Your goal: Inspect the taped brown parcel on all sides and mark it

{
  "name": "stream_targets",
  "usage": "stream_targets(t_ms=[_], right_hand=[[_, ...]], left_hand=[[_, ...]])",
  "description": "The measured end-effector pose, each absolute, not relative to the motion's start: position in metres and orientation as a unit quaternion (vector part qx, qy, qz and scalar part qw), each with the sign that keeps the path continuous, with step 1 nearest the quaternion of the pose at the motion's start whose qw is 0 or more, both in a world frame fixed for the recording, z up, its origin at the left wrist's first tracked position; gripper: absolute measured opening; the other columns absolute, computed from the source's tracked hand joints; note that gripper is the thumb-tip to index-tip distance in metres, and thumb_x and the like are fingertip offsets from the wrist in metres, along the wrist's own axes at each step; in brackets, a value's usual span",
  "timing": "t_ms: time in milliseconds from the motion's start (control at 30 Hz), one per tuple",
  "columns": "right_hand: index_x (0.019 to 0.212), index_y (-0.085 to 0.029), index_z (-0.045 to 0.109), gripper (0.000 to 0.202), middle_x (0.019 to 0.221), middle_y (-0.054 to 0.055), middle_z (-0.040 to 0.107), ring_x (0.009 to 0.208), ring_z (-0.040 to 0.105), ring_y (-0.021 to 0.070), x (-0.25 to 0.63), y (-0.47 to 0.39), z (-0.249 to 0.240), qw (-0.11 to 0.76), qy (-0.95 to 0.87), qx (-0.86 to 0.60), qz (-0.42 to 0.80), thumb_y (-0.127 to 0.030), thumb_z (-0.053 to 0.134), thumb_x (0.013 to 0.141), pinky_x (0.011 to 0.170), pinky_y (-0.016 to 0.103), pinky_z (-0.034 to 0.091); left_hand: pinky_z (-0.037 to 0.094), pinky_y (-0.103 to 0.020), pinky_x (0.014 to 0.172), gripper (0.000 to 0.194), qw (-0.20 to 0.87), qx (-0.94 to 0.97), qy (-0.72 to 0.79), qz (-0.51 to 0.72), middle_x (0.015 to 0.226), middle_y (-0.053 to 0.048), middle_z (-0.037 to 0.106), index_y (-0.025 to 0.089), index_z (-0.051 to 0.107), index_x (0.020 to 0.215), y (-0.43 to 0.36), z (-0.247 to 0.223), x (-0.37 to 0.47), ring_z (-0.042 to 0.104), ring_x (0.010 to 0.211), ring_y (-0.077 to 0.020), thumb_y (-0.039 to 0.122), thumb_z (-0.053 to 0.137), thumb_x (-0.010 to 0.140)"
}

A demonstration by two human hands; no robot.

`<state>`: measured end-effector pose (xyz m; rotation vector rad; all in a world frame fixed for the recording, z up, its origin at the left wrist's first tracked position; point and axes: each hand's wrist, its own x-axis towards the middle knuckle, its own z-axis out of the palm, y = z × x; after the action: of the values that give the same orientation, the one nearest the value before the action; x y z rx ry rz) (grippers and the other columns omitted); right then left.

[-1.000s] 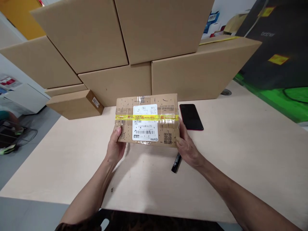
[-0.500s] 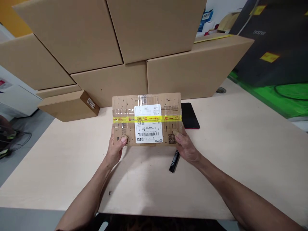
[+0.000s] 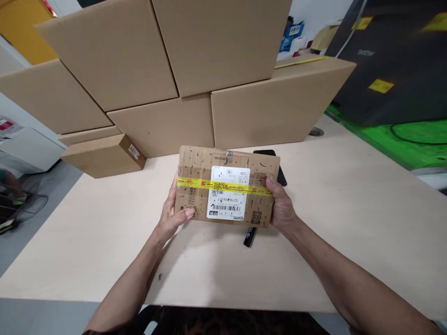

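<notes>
Nearest: dark patterned clothing [image 3: 209, 321], then front edge of the pale bench [image 3: 104, 242], w/ a sm. dark mark [image 3: 159, 276] on it, L of ctr. Black marker pen [image 3: 249, 237] lies on the bench a bit farther in, its far end hidden by the brown parcel [image 3: 228, 190].

L grip [image 3: 172, 218] pinches the parcel's L side: thumb on front face nr. lower L corner, other fingers round the side, mostly hidden. R grip [image 3: 282, 207] pinches the R side, thumb on front face nr. the end of the yellow tape [image 3: 195, 183], other fingers out of sight. Each is spread just to the parcel's thickness. Parcel sits btwn both hands, tilted, white label [image 3: 228, 209] toward the camera; can't tell if its low edge touches bench.

Beyond: dark phone [image 3: 281, 176] on bench, partly behind parcel's R end. Farther back L, a sm. carton [image 3: 94, 156]; behind it, lg. cartons [image 3: 223, 46] stacked along the rear. Round fitting [image 3: 316, 132] in bench R of them.

Room: grey floor [image 3: 35, 316] L, white cabinet [image 3: 35, 149], part of another person [image 3: 13, 184] (blurred) at L edge; R, green sheet [image 3: 419, 132] & dark upright panel [image 3: 391, 51] w/ yellow stickers; white wall [image 3: 317, 14] at back.
</notes>
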<state>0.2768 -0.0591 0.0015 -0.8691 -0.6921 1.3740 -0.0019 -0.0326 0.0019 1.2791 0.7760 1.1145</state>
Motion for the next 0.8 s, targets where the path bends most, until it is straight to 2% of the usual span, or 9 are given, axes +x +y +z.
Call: stream_targets(t_ms=[100,333,467,567,667,800], right_hand=[[0.14,-0.04,0.065,0.079,0.135,0.004,0.081,0.136,0.071,0.0418,0.28,-0.059,0.004,0.634,-0.338,-0.371,0.588,-0.077,0.082,0.073,0.106,0.065,0.062],[0.157,-0.048,0.05,0.095,0.151,0.002,0.071,0.143,0.065,0.0397,0.277,-0.062,-0.005,0.611,-0.403,-0.326,0.598,-0.063,0.091,0.073,0.11,0.067,0.061],[0.163,-0.053,0.042,0.11,0.171,0.0,0.052,0.161,0.045,0.0383,0.274,-0.064,-0.009,0.611,-0.438,-0.286,0.595,-0.066,0.095,0.067,0.117,0.067,0.055],[0.166,-0.056,0.034,0.119,0.182,-0.004,0.034,0.169,0.031,0.0366,0.272,-0.065,-0.011,0.606,-0.463,-0.271,0.587,-0.064,0.098,0.066,0.122,0.067,0.05],[0.168,-0.055,0.032,0.118,0.182,-0.004,0.033,0.169,0.032,0.036,0.271,-0.068,-0.01,0.609,-0.458,-0.279,0.584,-0.065,0.097,0.069,0.124,0.066,0.048],[0.162,-0.053,0.043,0.106,0.176,-0.003,0.047,0.164,0.043,0.0347,0.271,-0.068,-0.005,0.619,-0.418,-0.311,0.587,-0.067,0.094,0.07,0.124,0.061,0.05]], left_hand=[[0.061,-0.053,0.112,0.101,0.598,0.534,0.34,0.491,0.149,-0.016,0.071,0.028,0.051,0.162,-0.032,0.002,0.0,0.068,0.139,-0.0427,0.045,0.095,0.073],[0.06,-0.051,0.113,0.083,0.574,0.475,0.37,0.555,0.123,-0.012,0.082,0.024,0.068,0.141,-0.025,0.009,0.011,0.072,0.133,-0.0413,0.056,0.093,0.069],[0.065,-0.047,0.104,0.052,0.583,0.42,0.377,0.585,0.105,-0.008,0.085,0.023,0.079,0.11,-0.016,0.01,0.007,0.077,0.122,-0.0382,0.054,0.09,0.069],[0.069,-0.042,0.092,0.041,0.599,0.386,0.388,0.584,0.102,-0.007,0.085,0.022,0.079,0.097,-0.012,0.009,0.002,0.081,0.109,-0.0341,0.054,0.086,0.073],[0.069,-0.042,0.092,0.042,0.602,0.382,0.391,0.582,0.104,-0.007,0.086,0.021,0.08,0.101,-0.012,0.009,0.001,0.081,0.108,-0.0341,0.053,0.085,0.074],[0.065,-0.05,0.106,0.057,0.584,0.409,0.389,0.583,0.106,-0.009,0.086,0.021,0.08,0.116,-0.016,0.008,0.004,0.078,0.12,-0.0403,0.053,0.09,0.069]])
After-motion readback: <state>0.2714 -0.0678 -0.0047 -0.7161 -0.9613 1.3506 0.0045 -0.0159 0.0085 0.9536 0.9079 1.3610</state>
